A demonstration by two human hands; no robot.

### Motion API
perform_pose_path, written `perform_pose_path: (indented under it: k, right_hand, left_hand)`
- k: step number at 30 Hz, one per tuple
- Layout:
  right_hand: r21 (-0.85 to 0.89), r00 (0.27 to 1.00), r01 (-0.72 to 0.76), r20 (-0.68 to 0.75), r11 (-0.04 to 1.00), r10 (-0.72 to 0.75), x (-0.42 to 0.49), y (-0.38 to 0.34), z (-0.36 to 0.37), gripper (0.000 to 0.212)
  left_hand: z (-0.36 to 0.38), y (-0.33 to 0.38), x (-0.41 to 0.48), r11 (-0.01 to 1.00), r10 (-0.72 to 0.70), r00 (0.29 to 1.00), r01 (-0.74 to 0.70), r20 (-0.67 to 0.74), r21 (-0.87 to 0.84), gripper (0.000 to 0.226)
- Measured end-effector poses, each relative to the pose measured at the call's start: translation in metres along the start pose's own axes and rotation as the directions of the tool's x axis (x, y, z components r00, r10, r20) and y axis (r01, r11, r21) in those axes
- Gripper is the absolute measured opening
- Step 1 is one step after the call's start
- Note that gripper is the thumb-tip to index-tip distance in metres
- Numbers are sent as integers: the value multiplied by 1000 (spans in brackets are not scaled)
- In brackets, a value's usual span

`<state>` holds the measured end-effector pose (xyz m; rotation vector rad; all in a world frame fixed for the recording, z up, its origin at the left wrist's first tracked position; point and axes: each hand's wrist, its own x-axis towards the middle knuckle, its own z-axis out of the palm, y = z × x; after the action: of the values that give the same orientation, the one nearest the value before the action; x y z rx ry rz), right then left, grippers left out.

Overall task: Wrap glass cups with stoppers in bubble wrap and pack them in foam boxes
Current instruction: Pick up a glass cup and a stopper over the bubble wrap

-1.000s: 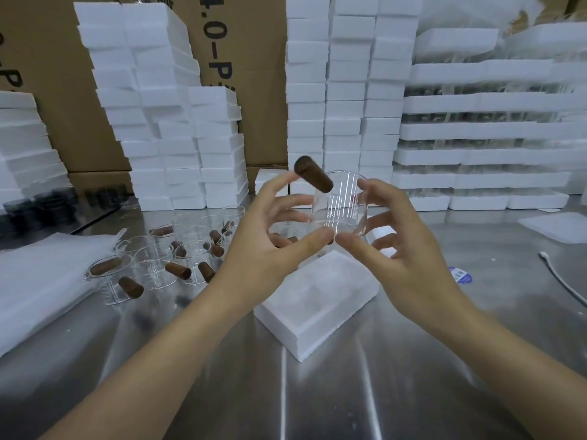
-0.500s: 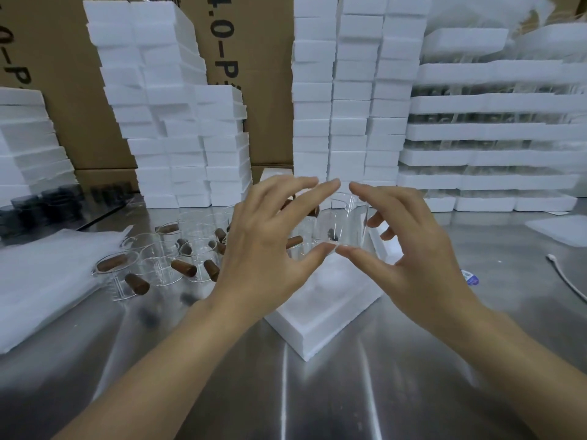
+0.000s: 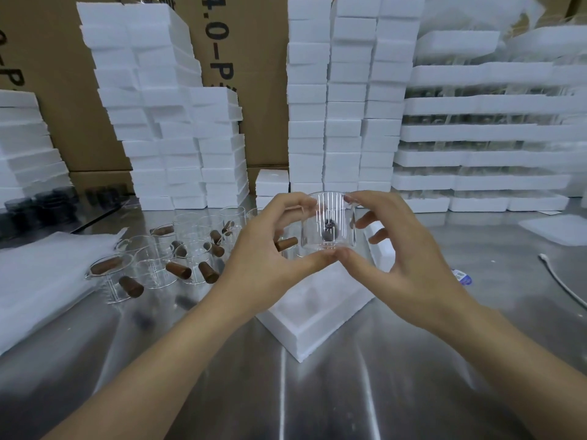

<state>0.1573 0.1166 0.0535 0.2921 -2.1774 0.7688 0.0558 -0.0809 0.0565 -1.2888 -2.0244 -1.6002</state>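
The fingers (image 3: 301, 262) of both hands pinch one clear cup (image 3: 330, 217) between them: each thumb is pressed under its base, where the two thumb tips almost meet, and each forefinger is hooked over the rim, while the right hand's other fingers stand spread behind the glass. The left hand (image 3: 270, 249) and right hand (image 3: 406, 262) hold the cup upright in the air, just above the single foam box (image 3: 317, 312) lying on the counter (image 3: 317, 392). One dark stopper (image 3: 328, 233) shows inside it. The glass is bare, so I judge the wrapping step has not begun and this is the pick-up or check before it. The next move calls for a sheet from the white wrap (image 3: 41, 274) piled at the left (whether it is bubbled I cannot tell), then a snug fold before the cup goes into the box. Between the wrap and the left hand stand the spare cups (image 3: 152, 268), with about ten brown stoppers (image 3: 178, 269) in or against them. The cups look roughly as many, but overlapping clear glass defies a sure count. Further out lie one loose sheet (image 3: 562, 230) and one white cable (image 3: 562, 284) at the right. Foam stacks (image 3: 346, 122), too many to count, stand along the back.
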Motion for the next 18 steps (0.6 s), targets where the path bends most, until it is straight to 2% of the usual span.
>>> perform_pose_path:
  k: [3,5,8,11,14,18]
  right_hand:
    - [-44,999,30,-14,999,-31,0,-1,0,62]
    - [-66,998,50,-28,997,-51,0,-1,1,62]
    - [-108,997,61,-38,992,-65,0,-1,3,62]
    - [-172,997,70,-14,983,-74,1,1,0,65]
    - [-192,997,-13,69,981,27,2,7,-9,61]
    - [-273,988,-49,127,961,86,6,14,-14,34]
  left_hand:
    - [2,-1,-4,995,7,1000,-5,-21,95,81]
    - [4,-1,-6,976,78,996,-68,-42,209,86]
    - [6,0,-7,908,215,977,-194,-16,372,71]
    - [4,-2,-6,907,208,978,-193,-2,374,65]
    - [2,-6,-5,906,209,978,-185,-23,381,65]
    - [-1,-11,-3,918,225,974,-208,-11,337,70]
